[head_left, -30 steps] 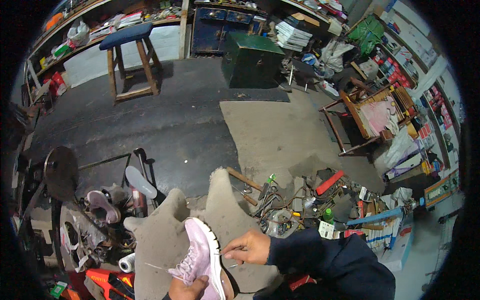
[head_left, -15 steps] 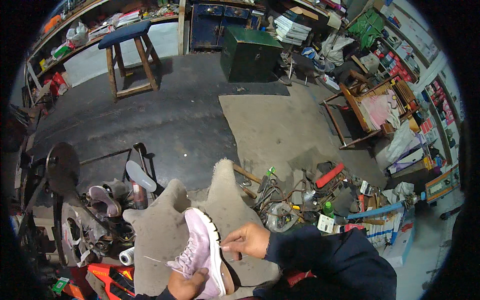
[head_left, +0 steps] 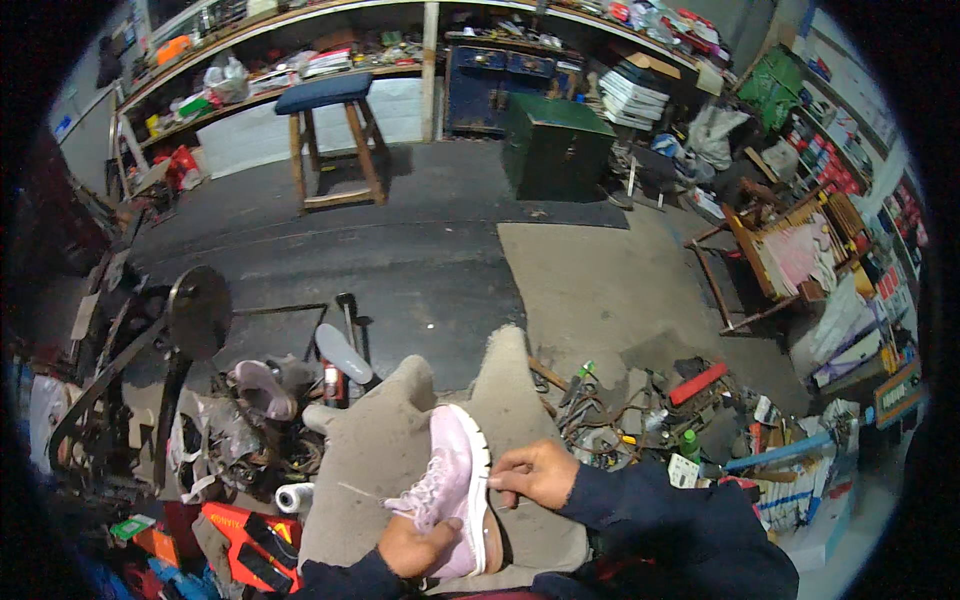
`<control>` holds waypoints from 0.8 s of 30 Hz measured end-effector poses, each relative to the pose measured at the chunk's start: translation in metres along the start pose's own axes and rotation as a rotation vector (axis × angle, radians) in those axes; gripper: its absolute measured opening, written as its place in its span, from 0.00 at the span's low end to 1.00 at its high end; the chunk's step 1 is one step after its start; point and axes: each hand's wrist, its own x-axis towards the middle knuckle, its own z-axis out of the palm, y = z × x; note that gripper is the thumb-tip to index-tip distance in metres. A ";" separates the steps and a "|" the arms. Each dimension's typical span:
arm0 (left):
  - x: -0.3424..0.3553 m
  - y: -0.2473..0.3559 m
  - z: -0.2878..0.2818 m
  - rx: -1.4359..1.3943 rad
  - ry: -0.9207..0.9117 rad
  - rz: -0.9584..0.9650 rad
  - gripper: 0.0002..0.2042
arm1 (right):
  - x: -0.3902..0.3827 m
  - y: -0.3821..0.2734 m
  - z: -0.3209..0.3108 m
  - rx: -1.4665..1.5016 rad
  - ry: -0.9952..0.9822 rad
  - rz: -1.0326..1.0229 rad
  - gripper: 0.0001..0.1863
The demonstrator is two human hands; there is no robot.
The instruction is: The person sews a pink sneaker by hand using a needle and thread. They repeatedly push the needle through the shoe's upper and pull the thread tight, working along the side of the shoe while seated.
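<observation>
A pale pink sneaker point(head_left: 455, 470) with a white sole rests on the beige cloth point(head_left: 360, 450) over my lap, toe pointing away from me. My left hand point(head_left: 415, 545) grips it near the heel and laces, thumb on the upper. Beside the sole's right edge, my right hand point(head_left: 535, 475) is closed in a pinch, its fingertips against the sidewall. Whatever lies between those fingertips is too small to make out. A thin pale thread point(head_left: 358, 491) sticks out to the left of the laces.
At left stand a dark metal machine point(head_left: 200, 315) and another pink shoe point(head_left: 265, 390). A white thread spool point(head_left: 293, 498) lies beside the cloth. Tools and scraps point(head_left: 630, 420) spread over the floor at right. Farther off are a blue-topped stool point(head_left: 322, 92) and a green chest point(head_left: 555, 150).
My view has turned, so the whole scene sits farther right and lower. Both hands stay at the sneaker, the right still pinching beside its sole.
</observation>
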 end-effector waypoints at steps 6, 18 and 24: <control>-0.004 -0.009 0.002 0.184 0.009 0.291 0.32 | -0.010 0.004 0.004 -0.176 0.080 -0.196 0.12; 0.026 -0.046 -0.010 0.237 -0.032 0.160 0.32 | 0.007 0.017 0.008 -0.168 0.223 -0.129 0.12; 0.016 -0.022 -0.001 0.339 0.125 0.223 0.34 | 0.011 0.025 0.005 0.014 0.225 -0.247 0.12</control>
